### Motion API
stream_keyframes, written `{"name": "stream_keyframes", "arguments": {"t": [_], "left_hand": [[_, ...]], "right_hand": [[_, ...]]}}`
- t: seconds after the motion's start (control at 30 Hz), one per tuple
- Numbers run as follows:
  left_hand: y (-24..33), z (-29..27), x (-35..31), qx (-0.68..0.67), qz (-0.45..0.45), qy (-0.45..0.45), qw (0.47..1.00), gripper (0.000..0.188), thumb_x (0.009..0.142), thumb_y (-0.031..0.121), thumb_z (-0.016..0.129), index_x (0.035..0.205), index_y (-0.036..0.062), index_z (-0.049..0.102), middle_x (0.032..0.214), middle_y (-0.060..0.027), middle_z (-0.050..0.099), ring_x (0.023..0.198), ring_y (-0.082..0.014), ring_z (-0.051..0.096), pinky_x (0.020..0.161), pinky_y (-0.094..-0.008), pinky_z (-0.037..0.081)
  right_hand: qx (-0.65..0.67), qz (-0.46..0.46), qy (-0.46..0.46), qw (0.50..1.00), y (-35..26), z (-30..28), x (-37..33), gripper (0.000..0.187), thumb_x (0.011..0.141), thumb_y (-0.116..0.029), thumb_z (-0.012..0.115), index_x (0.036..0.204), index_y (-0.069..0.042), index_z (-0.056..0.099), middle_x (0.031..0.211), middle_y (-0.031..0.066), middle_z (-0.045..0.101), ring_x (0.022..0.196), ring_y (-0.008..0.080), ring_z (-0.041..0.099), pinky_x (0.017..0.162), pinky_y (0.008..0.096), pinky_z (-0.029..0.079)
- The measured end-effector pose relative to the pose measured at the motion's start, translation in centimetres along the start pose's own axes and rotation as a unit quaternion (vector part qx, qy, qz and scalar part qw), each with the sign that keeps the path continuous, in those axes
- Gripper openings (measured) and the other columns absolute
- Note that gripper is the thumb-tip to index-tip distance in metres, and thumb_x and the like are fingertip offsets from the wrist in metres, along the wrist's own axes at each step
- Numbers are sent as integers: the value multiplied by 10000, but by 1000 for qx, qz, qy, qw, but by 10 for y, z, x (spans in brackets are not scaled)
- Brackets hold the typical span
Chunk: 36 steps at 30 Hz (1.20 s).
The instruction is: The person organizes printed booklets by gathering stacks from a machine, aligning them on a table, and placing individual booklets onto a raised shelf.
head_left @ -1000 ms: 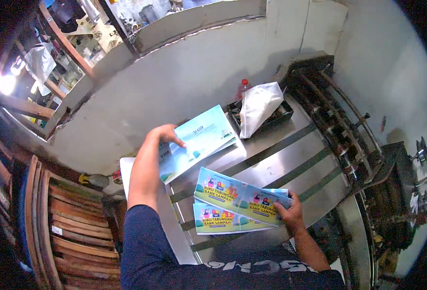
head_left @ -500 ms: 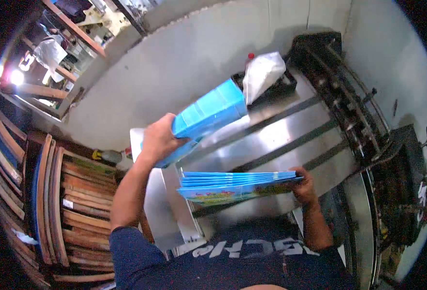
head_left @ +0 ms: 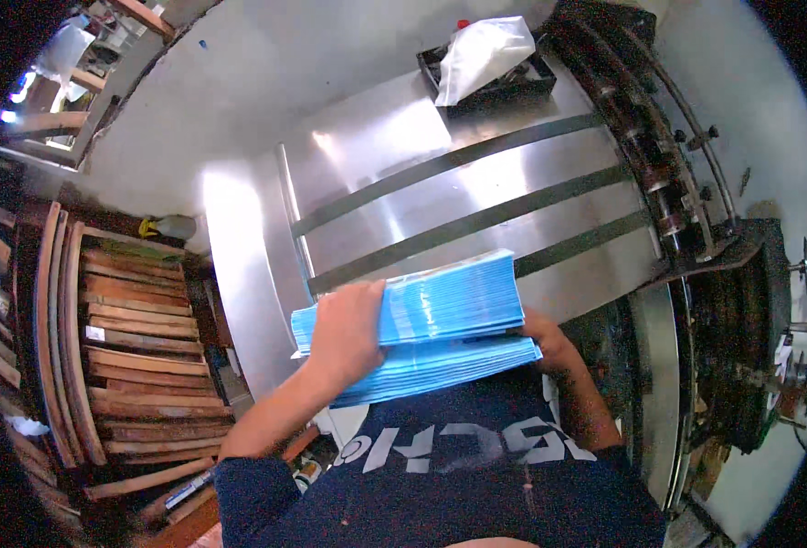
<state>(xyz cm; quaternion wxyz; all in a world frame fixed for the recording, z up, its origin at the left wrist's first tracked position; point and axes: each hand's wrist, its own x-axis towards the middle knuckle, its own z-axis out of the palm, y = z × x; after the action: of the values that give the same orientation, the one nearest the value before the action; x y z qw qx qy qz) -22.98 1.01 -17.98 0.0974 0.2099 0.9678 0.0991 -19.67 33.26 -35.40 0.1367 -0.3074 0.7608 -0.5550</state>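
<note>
My left hand (head_left: 348, 331) is closed over the left part of an upper stack of thin blue printed sheets (head_left: 453, 294), their edges facing up at me. Just below, close to my chest, lies a lower stack of the same blue sheets (head_left: 449, 373). A dark gap parts the two stacks at the right end. There my right hand (head_left: 551, 343) grips the lower stack, its fingers partly hidden behind the sheets. Whether the sheets are folded or bound I cannot tell.
Beyond the stacks is a shiny metal table (head_left: 394, 215) with dark belts (head_left: 476, 215) across it. A black tray (head_left: 504, 96) holding a white bag (head_left: 485, 55) stands at its far end. Machine rollers (head_left: 659, 173) line the right; a wooden slatted rack (head_left: 143, 338) is at left.
My left hand has brought its blue stack down and toward me, beside the sheets in my right hand. The lower sheets have tilted so their edges face me. The view has shifted.
</note>
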Motion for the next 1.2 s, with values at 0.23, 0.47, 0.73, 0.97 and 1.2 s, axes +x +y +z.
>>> {"name": "stream_keyframes", "arguments": {"t": [0.23,0.47,0.73,0.97,1.2], "left_hand": [[4,32,-32,49,38,94,994,756,582,171,761,1257,38,448,1159,-138,504,1071,-312,506,891,-457,362],[-12,-3,-2,-8,18,15,1000,550,595,151,724,1101,40,537,946,-155,603,905,-347,585,766,-453,446],[-67,-86,18,-255,-260,71,929,530,789,353,722,1095,-30,520,956,-204,668,855,-289,673,768,-389,524],[-60,-29,36,-302,-354,56,884,840,880,567,511,1306,-134,330,1183,-322,562,1118,-417,565,980,-447,416],[-53,9,43,-286,-352,80,888,1129,763,627,631,1472,-39,58,1427,-369,260,1349,-454,292,1087,-484,302]], "right_hand": [[-40,-26,-13,999,-31,-4,2,438,834,-300,586,1197,-57,609,1239,192,589,1155,344,545,997,409,410],[77,212,46,973,-65,-6,6,365,821,-266,629,1087,-17,643,1071,164,645,1021,317,603,891,385,463],[29,120,371,920,-141,-51,25,266,811,-248,675,946,-20,683,866,122,690,779,239,666,687,384,541],[-172,-70,199,962,-116,23,99,672,789,-303,707,1337,-23,435,1285,232,497,1200,371,482,992,480,419],[-230,-66,-22,971,-115,49,123,919,766,-454,727,1464,-79,261,1463,256,260,1319,418,340,1091,467,323]]}}
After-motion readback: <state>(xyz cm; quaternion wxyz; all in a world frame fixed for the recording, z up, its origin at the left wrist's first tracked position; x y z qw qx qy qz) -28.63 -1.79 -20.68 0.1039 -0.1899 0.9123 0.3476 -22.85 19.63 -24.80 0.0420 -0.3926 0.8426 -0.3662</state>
